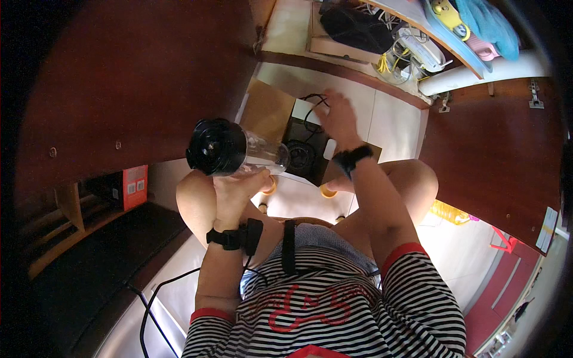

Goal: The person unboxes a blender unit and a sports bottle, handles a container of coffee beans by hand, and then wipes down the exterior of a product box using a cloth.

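Observation:
My left hand [239,192] is closed around a clear blender jar with a black base [217,147], tilted on its side above my left knee. Between my feet stands an open cardboard box [268,107] with a dark, round-topped appliance [300,156] inside. My right hand [338,114] is over the box's far right side, beside a thin black cable [309,123] that loops out of it. The hand is slightly blurred, and whether its fingers pinch the cable is unclear.
An open cabinet door [488,161] stands at the right. Ahead, the cabinet holds a white router [421,49], tangled cables and a black cloth-like item. A white pipe [488,74] crosses the upper right. A dark padded surface [107,268] and a red box [134,187] lie left.

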A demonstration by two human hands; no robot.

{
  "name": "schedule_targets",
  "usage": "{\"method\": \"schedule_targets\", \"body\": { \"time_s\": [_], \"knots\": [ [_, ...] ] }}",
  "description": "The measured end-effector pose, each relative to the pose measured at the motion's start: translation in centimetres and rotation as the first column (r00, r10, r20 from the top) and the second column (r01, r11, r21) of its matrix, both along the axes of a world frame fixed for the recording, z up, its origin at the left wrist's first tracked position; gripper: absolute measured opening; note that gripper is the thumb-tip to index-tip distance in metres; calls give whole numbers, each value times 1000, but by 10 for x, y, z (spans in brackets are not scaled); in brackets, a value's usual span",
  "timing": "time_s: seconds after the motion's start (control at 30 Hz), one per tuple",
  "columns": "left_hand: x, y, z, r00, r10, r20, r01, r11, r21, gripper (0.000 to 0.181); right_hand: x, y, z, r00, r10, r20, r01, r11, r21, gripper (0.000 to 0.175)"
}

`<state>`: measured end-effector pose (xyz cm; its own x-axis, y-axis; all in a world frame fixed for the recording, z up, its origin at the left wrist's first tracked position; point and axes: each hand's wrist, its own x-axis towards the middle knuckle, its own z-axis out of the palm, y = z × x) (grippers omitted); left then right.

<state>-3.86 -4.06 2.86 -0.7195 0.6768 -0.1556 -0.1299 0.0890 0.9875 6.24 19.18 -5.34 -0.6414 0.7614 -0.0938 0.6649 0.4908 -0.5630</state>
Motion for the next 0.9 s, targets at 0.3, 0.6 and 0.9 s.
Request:
{"method": "schedule_targets", "body": {
  "time_s": [0.3, 0.6, 0.9],
  "knots": [
    [0, 19, 11, 993, -5, 117, -5, 996, 88, 37, 14, 71, -120, 981, -150, 125, 192, 858, -477, 56],
    [-20, 21, 15, 996, 72, 46, -78, 988, 135, 35, 39, -51, -35, 852, 498, -162, -499, 866, 39, 9],
    [-14, 17, 20, 998, 9, 67, -12, 999, 33, 42, 63, -95, 12, 678, 581, 450, -617, 783, -81, 13]
  ]
}}
